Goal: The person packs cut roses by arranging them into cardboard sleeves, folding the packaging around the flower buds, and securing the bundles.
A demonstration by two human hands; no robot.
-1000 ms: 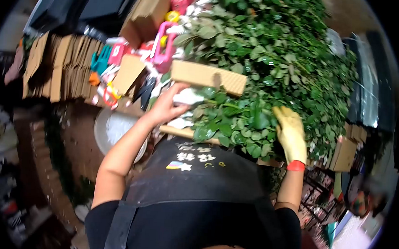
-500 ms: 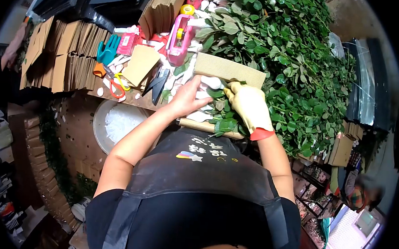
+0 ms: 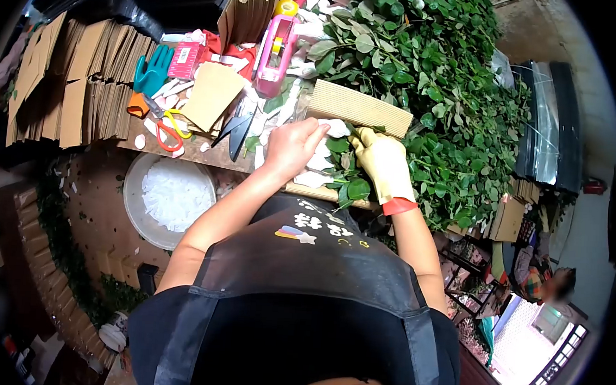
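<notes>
My left hand (image 3: 294, 148), bare, has its fingers pinched at a white wrapped bud (image 3: 337, 129). Just right of it, my right hand (image 3: 382, 160), in a pale yellow glove, is closed around the stems of green leaves (image 3: 358, 189) below that bud. More white buds (image 3: 320, 161) lie beneath my left hand. Both hands are between the raised flap of a corrugated cardboard sheet (image 3: 361, 108) and its lower edge near the apron. The fingertips of the glove are partly hidden by leaves.
Leafy stems (image 3: 435, 73) are heaped at the right. To the left lie a pink tape dispenser (image 3: 277, 56), black scissors (image 3: 236, 129), red-yellow scissors (image 3: 169, 129), a teal glove (image 3: 153, 70) and cardboard stacks (image 3: 82, 87). A white bucket (image 3: 130, 194) stands below. Another person (image 3: 539, 281) is far right.
My right hand has moved left from the leaves to the stems beside my left hand. My left hand has closed its fingers at the bud. The view has shifted.
</notes>
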